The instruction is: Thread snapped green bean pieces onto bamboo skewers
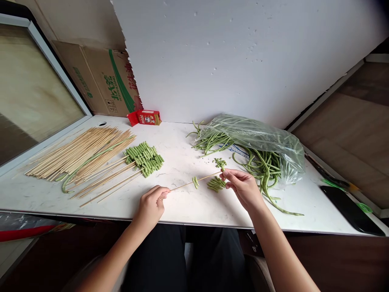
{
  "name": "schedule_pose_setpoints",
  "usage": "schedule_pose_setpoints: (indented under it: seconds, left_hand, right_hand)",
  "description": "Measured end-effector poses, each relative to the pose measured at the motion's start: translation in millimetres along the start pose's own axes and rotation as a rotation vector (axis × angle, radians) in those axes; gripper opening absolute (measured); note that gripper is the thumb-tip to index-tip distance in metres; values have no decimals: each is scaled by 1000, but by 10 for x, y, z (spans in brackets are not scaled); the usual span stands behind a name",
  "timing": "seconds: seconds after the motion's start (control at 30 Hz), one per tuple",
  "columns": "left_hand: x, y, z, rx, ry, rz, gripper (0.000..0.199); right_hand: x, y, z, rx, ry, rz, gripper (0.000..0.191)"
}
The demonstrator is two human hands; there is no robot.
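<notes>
My left hand (153,201) pinches one end of a thin bamboo skewer (182,186) just above the table's front edge. Two or so short cut pieces of long bean (195,182) sit crosswise on the middle of the skewer. At its other tip, my right hand (241,187) is closed, with a short green bean piece (223,168) at the thumb and fingertips. A small pile of cut bean pieces (215,184) lies beside the right fingers. Smaller bean ends (219,162) lie behind it.
Loaded bean skewers (145,159) lie left of centre, beside many bare skewers (77,156) with a long bean across them. At right, a clear plastic bag (252,132) holds whole long beans (267,164). A phone (349,209), a red box (148,117) and a cardboard box (100,81) stand around.
</notes>
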State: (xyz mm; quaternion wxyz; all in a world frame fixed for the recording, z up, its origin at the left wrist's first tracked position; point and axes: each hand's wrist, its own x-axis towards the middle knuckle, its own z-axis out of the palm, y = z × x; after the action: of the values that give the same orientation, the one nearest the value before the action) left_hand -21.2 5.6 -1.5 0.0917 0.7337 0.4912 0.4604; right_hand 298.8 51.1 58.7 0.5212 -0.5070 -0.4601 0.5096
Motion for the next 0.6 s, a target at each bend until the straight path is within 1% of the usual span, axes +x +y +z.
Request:
schedule_pose_setpoints:
  seconds: [0.1,0.2,0.33,0.47,0.6]
  left_hand:
    - [0,1,-5,-7,5,-14,31]
    - [-3,0,-4,3,3,-15,31]
    - [-2,-1,4,15,0,-4,33]
    - [3,-4,5,25,12,15,35]
    - [-4,-9,3,21,17,23,35]
  right_hand:
    - [-3,0,26,26,6,-2,34]
    - [3,44,52,46,48,-31,32]
    - [8,136,94,22,107,-85,35]
    - [-2,196,145,-2,132,-108,38]
    - [-16,221,179,-5,155,-121,37]
